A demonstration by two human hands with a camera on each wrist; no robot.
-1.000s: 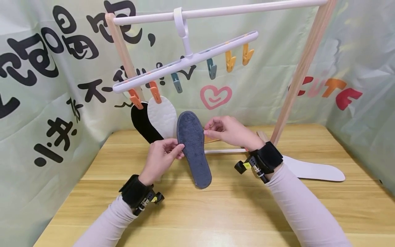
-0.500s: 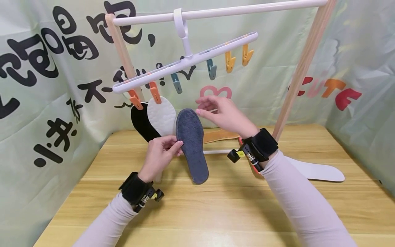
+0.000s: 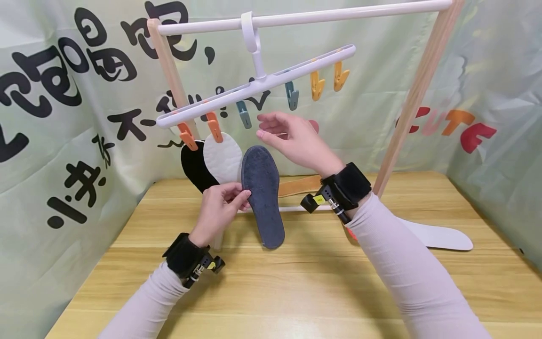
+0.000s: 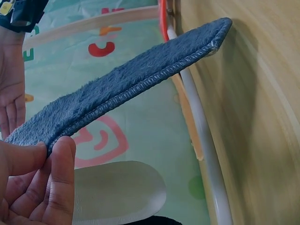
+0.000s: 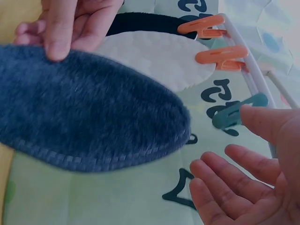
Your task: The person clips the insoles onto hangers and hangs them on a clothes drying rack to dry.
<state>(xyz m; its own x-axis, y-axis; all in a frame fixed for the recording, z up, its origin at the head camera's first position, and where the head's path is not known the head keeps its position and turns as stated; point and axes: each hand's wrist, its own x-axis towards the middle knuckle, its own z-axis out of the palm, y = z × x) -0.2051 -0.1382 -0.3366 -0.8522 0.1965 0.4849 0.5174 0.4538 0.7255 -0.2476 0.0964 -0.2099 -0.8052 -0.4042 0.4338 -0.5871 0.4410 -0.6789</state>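
My left hand (image 3: pixel 222 207) pinches a dark grey fuzzy insole (image 3: pixel 263 197) by its left edge, thumb in front, and holds it upright over the table. In the left wrist view its stitched rim faces the camera. My right hand (image 3: pixel 292 139) is raised above the insole's top, fingers apart and holding nothing. Close by its fingertips hangs a teal clothespin (image 3: pixel 244 115) on the white hanger (image 3: pixel 254 87). Two orange clothespins (image 3: pixel 214 127) on the hanger's left grip a white insole (image 3: pixel 223 157) and a black insole (image 3: pixel 195 165).
The hanger hooks over the white bar of a wooden rack (image 3: pixel 419 99). Another teal clothespin (image 3: pixel 291 96) and two yellow clothespins (image 3: pixel 316 85) hang to the right. A tan insole (image 3: pixel 298 186) lies behind; a white insole (image 3: pixel 440 235) lies on the table (image 3: pixel 305 292) at right.
My right hand has let go of the grey insole's right edge and moved up and left toward the teal clothespin. The left hand has raised the insole slightly.
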